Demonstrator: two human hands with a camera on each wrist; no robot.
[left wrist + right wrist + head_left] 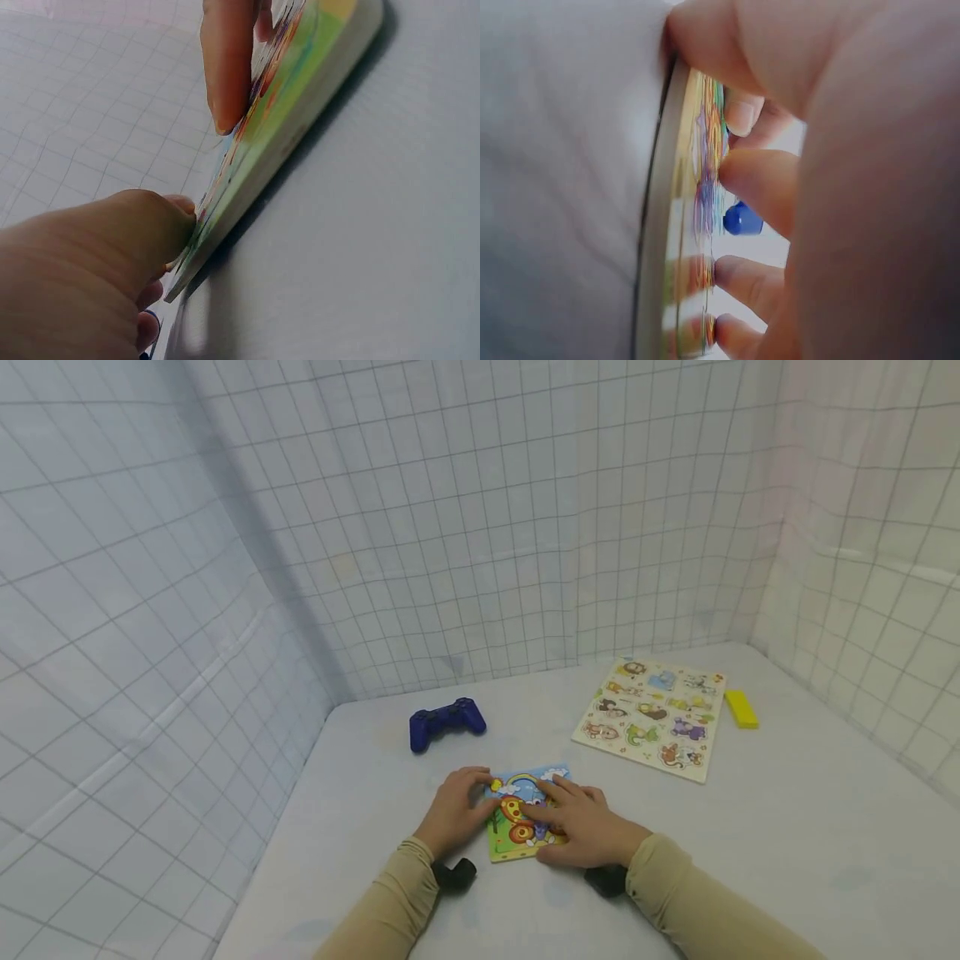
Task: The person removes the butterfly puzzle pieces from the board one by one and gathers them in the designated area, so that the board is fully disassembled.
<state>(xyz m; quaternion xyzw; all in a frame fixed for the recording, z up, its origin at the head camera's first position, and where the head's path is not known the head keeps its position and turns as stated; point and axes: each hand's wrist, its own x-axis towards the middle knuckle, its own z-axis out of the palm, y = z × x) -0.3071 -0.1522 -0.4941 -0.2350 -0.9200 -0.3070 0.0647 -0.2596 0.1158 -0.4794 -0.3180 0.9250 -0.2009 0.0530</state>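
Observation:
A small, colourful picture puzzle board lies on the white table between both hands. My left hand holds its left side, with the thumb on the upper face and bent fingers by the edge. My right hand lies over the right part. Its spread fingertips touch the printed face, and its thumb rests at the near edge. Part of the picture is hidden under the right hand. In the left wrist view the board shows a pale, thick side.
Behind the board lies a dark blue game controller. To the back right is a larger animal peg puzzle, with a yellow block beside it. Grid-patterned sheets enclose the table at the back and sides.

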